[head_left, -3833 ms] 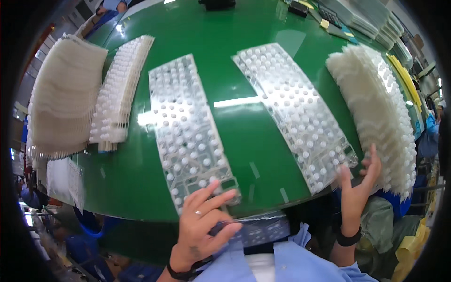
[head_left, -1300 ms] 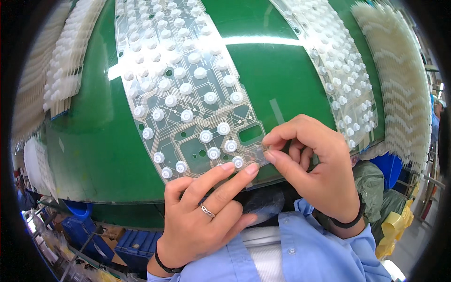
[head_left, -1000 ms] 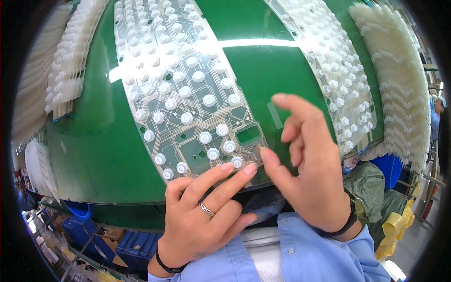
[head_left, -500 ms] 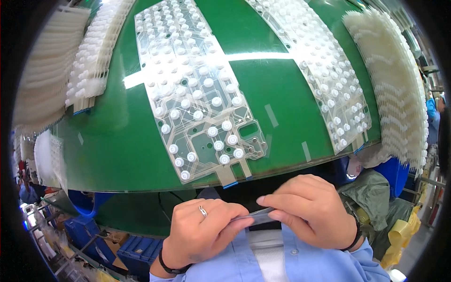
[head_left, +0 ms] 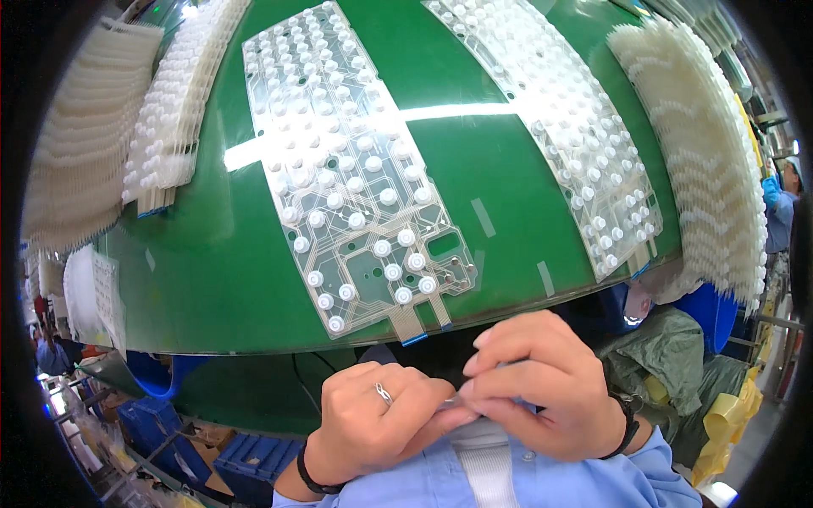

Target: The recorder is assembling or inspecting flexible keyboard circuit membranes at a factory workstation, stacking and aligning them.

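Observation:
My left hand [head_left: 385,415], with a ring and a dark wristband, is closed in a pinch in front of my body. Against its fingertips my right hand [head_left: 546,389] is closed too. Between them is a thin greyish strip [head_left: 452,401], mostly hidden by the fingers; its kind I cannot make out. Beyond the hands, on the green table [head_left: 474,296], lies a clear keyboard membrane sheet [head_left: 373,203] with printed traces, several white rubber domes and two blue-tipped tails at its near edge. Neither hand touches it.
More domed sheets [head_left: 605,161] lie to the right, beside a tall row of stacked sheets [head_left: 703,161]. Further stacks [head_left: 85,127] fill the left. Small tape pieces [head_left: 483,218] stick to the table. Blue crates [head_left: 258,461] stand below left; a person [head_left: 783,203] is at far right.
The strip, plainly seen between my fingertips before, is now mostly covered. My right fingers have curled and come closer to my left hand. The view has shifted slightly.

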Tool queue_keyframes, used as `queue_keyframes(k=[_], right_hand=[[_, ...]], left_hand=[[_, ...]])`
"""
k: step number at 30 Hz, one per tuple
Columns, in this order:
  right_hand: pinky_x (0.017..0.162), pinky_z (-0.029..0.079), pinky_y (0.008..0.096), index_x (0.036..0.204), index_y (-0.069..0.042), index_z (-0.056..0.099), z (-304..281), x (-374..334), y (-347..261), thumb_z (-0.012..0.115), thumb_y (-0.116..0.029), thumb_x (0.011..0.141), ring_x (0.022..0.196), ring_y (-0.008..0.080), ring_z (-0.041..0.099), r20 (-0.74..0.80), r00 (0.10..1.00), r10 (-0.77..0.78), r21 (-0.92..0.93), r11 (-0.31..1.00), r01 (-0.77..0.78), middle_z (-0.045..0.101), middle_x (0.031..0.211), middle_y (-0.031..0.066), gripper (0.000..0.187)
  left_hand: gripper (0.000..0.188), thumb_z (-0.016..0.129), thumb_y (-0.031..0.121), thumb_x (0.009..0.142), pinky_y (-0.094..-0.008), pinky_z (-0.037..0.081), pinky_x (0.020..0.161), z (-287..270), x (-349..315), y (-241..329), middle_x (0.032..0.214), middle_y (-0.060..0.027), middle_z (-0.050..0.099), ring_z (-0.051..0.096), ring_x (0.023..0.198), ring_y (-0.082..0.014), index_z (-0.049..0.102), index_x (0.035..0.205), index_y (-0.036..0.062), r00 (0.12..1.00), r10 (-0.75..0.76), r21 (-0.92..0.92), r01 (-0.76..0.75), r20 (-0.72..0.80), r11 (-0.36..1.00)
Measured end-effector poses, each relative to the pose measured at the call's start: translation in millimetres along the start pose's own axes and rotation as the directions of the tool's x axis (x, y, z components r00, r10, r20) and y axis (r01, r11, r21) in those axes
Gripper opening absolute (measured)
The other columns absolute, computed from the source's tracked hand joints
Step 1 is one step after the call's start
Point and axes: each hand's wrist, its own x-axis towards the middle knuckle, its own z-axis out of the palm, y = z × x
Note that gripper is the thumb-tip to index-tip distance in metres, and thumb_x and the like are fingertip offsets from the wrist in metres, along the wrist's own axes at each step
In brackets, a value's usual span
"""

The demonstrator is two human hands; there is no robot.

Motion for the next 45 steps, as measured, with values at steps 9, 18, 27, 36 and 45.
queue_keyframes(k=[9, 18, 27, 36, 45], right_hand=[[0.079, 0.046, 0.0363, 0.095, -0.007, 0.066, 1, 12, 2, 0.075, -0.009, 0.077, 0.092, 0.0268, 0.061, 0.045, 0.997, 0.066, -0.022, 0.998, -0.065, 0.064, 0.1, 0.0061, 0.021], [0.078, 0.048, 0.0344, 0.088, -0.005, 0.069, -17, 27, 12, 0.074, -0.004, 0.077, 0.09, 0.0249, 0.063, -0.065, 0.993, 0.103, 0.094, 0.991, -0.097, 0.066, 0.094, 0.0077, 0.013], [0.055, 0.043, 0.023, 0.09, 0.0, 0.065, -19, 48, 38, 0.066, 0.0, 0.085, 0.067, 0.0092, 0.057, -0.062, 0.89, 0.453, 0.184, 0.881, -0.436, 0.064, 0.084, 0.0055, 0.005], [0.047, 0.034, 0.023, 0.087, -0.001, 0.065, -9, 64, 42, 0.067, 0.001, 0.083, 0.049, 0.0069, 0.044, -0.091, 0.912, 0.399, -0.023, 0.915, -0.403, 0.06, 0.074, 0.0048, 0.005], [0.051, 0.031, 0.0162, 0.088, -0.001, 0.069, -15, 66, 41, 0.068, 0.002, 0.083, 0.058, -0.0012, 0.044, -0.033, 0.805, 0.592, 0.244, 0.786, -0.568, 0.06, 0.076, -0.0027, 0.005]], left_hand=[[0.027, 0.078, 0.03, 0.076, -0.0286, 0.037, 0.044, -4, 8, -9, 0.058, 0.0002, 0.05, 0.052, 0.049, -0.015, 0.06, 0.072, 0.01, 0.999, -0.002, 0.04, 0.0, 0.045, 0.999], [0.036, 0.071, 0.041, 0.083, -0.0367, 0.046, 0.06, -24, 11, -23, 0.075, -0.0061, 0.067, 0.066, 0.07, -0.0259, 0.059, 0.07, 0.0094, 0.998, -0.061, 0.07, 0.063, -0.018, 0.996], [0.035, 0.071, 0.043, 0.083, -0.0376, 0.04, 0.088, -25, 1, -30, 0.113, -0.0056, 0.072, 0.064, 0.109, -0.0247, 0.056, 0.069, 0.015, 0.981, -0.016, 0.098, -0.004, 0.193, 0.995], [0.035, 0.073, 0.043, 0.08, -0.0343, 0.04, 0.085, -23, -1, -32, 0.112, -0.0013, 0.072, 0.065, 0.108, -0.0208, 0.056, 0.064, 0.0171, 0.977, -0.012, 0.111, -0.012, 0.212, 0.994], [0.036, 0.072, 0.044, 0.08, -0.0339, 0.04, 0.083, -23, -2, -34, 0.11, -0.0003, 0.073, 0.065, 0.106, -0.0198, 0.055, 0.064, 0.0176, 0.978, -0.007, 0.112, -0.016, 0.206, 0.994]])
